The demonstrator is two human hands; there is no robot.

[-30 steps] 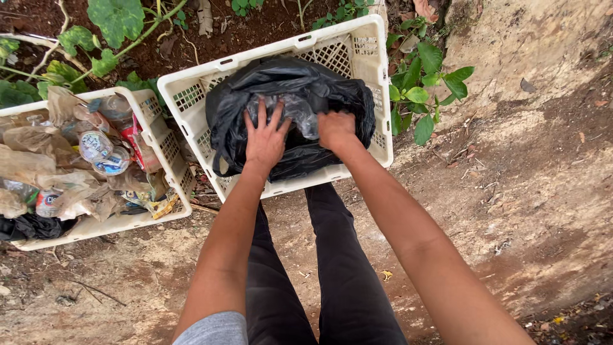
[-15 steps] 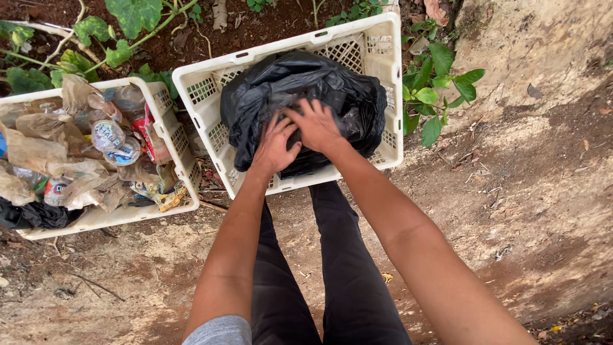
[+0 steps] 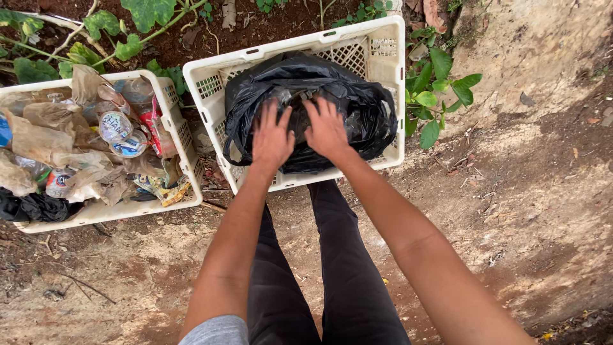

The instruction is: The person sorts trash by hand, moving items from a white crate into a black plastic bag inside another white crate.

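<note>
A full black plastic bag (image 3: 357,105) fills a white plastic crate (image 3: 383,57) on the ground ahead of me. My left hand (image 3: 271,137) lies flat on the front of the bag with its fingers spread. Beside it, my right hand (image 3: 325,128) also rests palm down on the bag, fingers apart. Neither hand grips the plastic. My legs in dark trousers (image 3: 306,275) stand just below the crate.
A second white crate (image 3: 182,144) at the left holds crumpled plastic, cups and bottles (image 3: 118,128). Green leafy plants (image 3: 440,83) grow behind and right of the crates. Bare soil and a pale rock face (image 3: 530,57) lie to the right.
Both hands have shifted toward the middle of the bag and now lie side by side, flat on it. My view has drifted slightly, so the crates sit further right.
</note>
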